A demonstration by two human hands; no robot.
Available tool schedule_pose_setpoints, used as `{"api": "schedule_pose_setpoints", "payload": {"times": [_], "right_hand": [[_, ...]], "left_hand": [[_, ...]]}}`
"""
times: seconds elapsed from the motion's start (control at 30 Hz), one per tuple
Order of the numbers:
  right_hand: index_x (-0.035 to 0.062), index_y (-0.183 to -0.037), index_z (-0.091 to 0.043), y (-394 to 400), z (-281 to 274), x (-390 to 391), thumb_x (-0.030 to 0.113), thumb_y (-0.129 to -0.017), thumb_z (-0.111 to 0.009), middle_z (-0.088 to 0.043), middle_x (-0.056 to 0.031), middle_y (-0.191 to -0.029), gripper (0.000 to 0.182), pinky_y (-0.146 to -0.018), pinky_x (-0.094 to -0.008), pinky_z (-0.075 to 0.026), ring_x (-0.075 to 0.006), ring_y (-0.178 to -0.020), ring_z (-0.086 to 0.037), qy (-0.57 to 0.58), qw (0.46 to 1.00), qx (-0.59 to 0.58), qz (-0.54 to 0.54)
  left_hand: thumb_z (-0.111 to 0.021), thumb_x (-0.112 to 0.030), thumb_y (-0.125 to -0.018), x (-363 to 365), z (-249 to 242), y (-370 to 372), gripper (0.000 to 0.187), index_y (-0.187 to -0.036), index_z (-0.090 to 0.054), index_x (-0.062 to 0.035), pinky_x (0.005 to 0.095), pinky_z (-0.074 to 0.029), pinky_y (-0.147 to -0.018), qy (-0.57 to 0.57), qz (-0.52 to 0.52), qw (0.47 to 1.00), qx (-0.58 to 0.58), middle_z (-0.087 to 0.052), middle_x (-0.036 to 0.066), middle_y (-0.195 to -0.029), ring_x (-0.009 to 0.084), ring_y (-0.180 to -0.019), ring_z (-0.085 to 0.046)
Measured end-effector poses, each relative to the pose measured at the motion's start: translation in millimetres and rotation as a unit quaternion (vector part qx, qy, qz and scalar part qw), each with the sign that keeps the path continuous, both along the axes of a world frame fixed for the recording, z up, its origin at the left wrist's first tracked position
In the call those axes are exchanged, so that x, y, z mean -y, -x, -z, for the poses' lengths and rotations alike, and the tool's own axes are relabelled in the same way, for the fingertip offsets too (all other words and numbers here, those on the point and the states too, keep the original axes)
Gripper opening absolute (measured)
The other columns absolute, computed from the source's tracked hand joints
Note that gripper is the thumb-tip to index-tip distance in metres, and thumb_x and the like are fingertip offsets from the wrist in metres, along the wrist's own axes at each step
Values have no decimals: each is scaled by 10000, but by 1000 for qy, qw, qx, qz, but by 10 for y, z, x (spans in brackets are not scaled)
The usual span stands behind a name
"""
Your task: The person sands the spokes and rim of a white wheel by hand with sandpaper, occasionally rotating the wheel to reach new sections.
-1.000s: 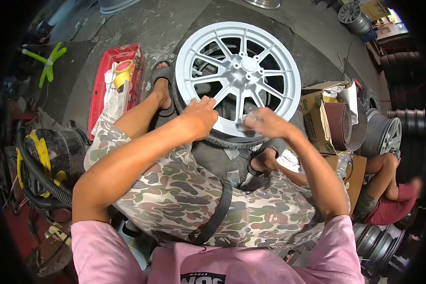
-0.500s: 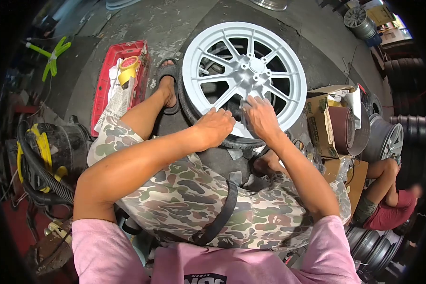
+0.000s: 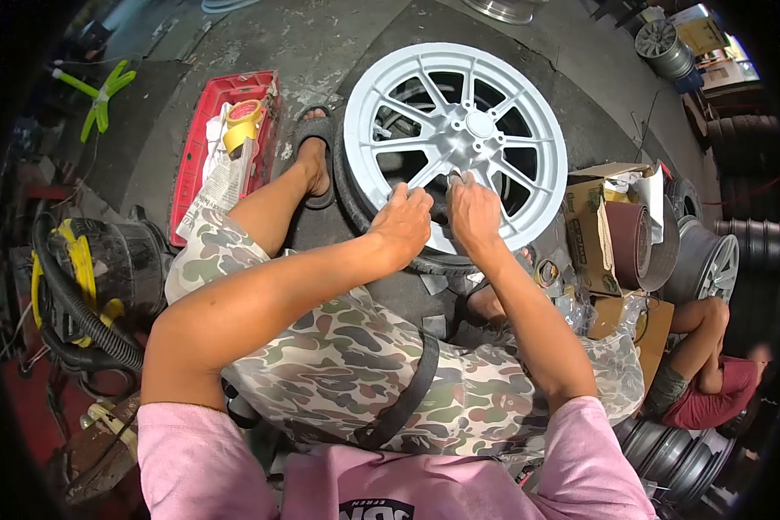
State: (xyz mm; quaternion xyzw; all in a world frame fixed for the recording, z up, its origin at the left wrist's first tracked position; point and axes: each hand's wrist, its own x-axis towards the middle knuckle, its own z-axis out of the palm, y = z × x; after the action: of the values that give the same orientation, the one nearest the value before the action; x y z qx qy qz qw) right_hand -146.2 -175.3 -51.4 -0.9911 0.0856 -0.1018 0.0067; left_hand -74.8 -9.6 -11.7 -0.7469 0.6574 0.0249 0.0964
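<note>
A light grey multi-spoke wheel rim [image 3: 542, 186] lies face up on a black tire [image 3: 353, 199] in front of me. My left hand [image 3: 403, 225] is closed with curled fingers over the near-left edge of the rim. Just to its right, my right hand [image 3: 474, 217] is closed in a pinch at a near spoke, below the hub [image 3: 479, 126]. A small dark grey bit shows at its fingertips, but its kind is hidden by the fingers. Small grey sheet pieces [image 3: 434, 326] lie on the floor beneath.
To the left are a red tray [image 3: 201, 130] with yellow tape rolls [image 3: 243, 130] and newspaper, and a black vacuum-like drum [image 3: 121, 269] with a hose. At right stand a cardboard box [image 3: 585, 234], a brown abrasive roll [image 3: 626, 247], more wheels [image 3: 706, 260] and a seated person [image 3: 715, 381].
My right hand has shifted slightly left along the rim and is less blurred. My left hand stays at the rim edge. The whole view has moved a little.
</note>
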Motion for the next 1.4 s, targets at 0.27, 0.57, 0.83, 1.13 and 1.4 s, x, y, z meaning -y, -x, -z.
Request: {"api": "schedule_pose_setpoints", "payload": {"times": [0.27,0.57,0.83,1.13,1.4], "right_hand": [[37,-786,-658,154,-203,-88,101,-842,-577,-672,-164,-676,118,-570,-409,-538,-321,-631,-693,-19,994,-103,-25],[34,-1013,-662,-142,-116,-11,121,-846,-588,-678,-159,-659,202,-587,-410,-551,-305,-630,-704,-53,992,-86,-80],[57,-971,-663,-137,-89,107,193,-910,-596,-649,-211,-668,163,-574,-490,-524,-400,-620,-650,-89,994,-59,-29],[51,-890,-679,-96,15,-136,274,-989,-541,-655,-165,-722,280,-665,-411,-487,-285,-699,-636,-492,857,-129,-82],[22,-1029,-725,83,-438,425,231,-976,-557,-700,-91,-784,273,-693,-358,-497,-173,-740,-615,-469,806,-354,-64]], "left_hand": [[-752,-533,-765,14,-165,-81,574,-1083,-720,-55,446,-345,-955,-48,-90,995,18,-528,90,-1183,271,-1186,-424],[-751,-489,-805,-37,-74,-114,608,-1188,-642,-29,501,-364,-992,-70,-123,989,-33,-570,155,-1208,316,-1219,-468],[-815,-418,-760,1,-258,-328,593,-1164,-653,-16,504,-451,-965,-123,-99,976,-151,-592,164,-1210,321,-1179,-549],[-745,-232,-778,188,-393,-833,399,-1129,-673,-56,426,-516,-896,-212,-144,913,-318,-703,187,-1097,358,-1031,-666],[-595,-119,-767,308,-157,-846,361,-1111,-670,-39,428,-517,-846,-138,-174,921,-319,-716,203,-985,355,-991,-682]]}}
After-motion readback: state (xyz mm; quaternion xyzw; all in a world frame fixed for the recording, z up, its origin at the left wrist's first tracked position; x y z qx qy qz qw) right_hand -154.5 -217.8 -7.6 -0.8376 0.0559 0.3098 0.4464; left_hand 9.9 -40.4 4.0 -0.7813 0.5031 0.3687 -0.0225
